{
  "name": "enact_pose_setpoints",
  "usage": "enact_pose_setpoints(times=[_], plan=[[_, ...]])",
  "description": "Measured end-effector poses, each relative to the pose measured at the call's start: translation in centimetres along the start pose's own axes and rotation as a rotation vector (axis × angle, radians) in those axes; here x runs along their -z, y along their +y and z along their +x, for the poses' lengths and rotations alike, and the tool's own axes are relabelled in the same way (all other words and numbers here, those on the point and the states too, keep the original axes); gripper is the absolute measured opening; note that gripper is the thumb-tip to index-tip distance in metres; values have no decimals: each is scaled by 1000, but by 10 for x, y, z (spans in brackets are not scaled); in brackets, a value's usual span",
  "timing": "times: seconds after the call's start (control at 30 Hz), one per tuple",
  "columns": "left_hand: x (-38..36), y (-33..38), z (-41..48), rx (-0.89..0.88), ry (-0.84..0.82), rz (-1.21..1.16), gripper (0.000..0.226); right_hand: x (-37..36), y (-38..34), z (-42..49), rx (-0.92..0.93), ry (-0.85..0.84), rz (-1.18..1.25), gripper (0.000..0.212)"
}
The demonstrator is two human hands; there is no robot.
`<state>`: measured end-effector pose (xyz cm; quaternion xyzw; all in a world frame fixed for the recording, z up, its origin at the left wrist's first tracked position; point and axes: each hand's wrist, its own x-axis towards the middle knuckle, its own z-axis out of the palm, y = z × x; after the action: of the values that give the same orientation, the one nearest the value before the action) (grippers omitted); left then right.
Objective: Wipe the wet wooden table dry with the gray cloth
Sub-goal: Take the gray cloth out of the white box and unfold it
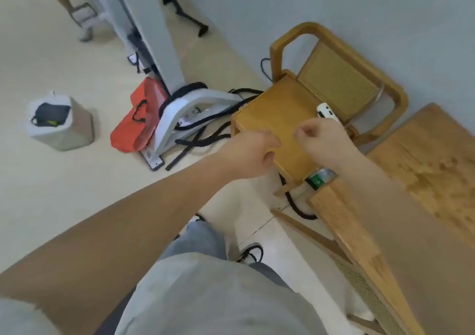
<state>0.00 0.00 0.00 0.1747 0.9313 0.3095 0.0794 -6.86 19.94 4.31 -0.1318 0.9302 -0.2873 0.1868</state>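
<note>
Stretching across the right side of the frame, the wooden surface (437, 160) is the biggest task thing in sight: pale, grained planks with darker mottled patches that read as wet, its near edge running diagonally from centre toward the lower right. Next in size, a wooden chair (277, 113) with a bent-wood frame and a woven cane back sits at centre right, just beyond the surface's corner. At centre left lie a white metal frame leg (180, 113), a crumpled orange bag (138, 118) and a lined bin (60, 121) on the pale floor. The 2 hands hover over the chair seat, the left hand (253, 152) and right hand (318, 139) close together, fingers curled into loose fists with nothing visible in them. The surface lies to their right and lower, so the right hand is the nearer. The gray cloth is nowhere in view, so fetching it likely comes first. Smallest are a white gadget (326, 112) on the seat and a green-labelled bottle (320, 179) by the corner.
</note>
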Motion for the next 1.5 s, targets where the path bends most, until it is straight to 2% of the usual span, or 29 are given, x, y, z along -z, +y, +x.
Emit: enact_pose_setpoints(times=[0.1, 0.23, 0.33, 0.63, 0.93, 1.1, 1.2, 1.27, 1.33, 1.5], plan=[[23, -54, -40, 123, 111, -6, 30, -40, -63, 52, 143, -104, -84, 19], [55, -115, -104, 335, 216, 1, 27, -106, -155, 106, 316, -263, -178, 30], [79, -159, -151, 488, 300, 8, 25, -158, -224, 135, 420, -334, -239, 30], [124, -233, -278, 903, 498, -84, 26, -280, -404, 155, 720, -636, -360, 27], [159, -316, -340, 1284, 678, -232, 32, -386, -538, 200, 982, -877, -500, 29], [191, -369, -359, 1398, 733, -307, 36, -426, -596, 225, 1038, -952, -510, 42], [214, -408, -381, 1422, 769, -341, 36, -462, -634, 248, 1036, -959, -553, 36], [229, -442, -401, 1432, 772, -345, 37, -494, -660, 264, 1032, -969, -576, 23], [244, -482, -426, 1447, 754, -350, 37, -532, -686, 279, 1015, -968, -583, 21], [283, -603, -489, 1455, 619, -377, 39, -642, -752, 335, 901, -935, -666, 35]])
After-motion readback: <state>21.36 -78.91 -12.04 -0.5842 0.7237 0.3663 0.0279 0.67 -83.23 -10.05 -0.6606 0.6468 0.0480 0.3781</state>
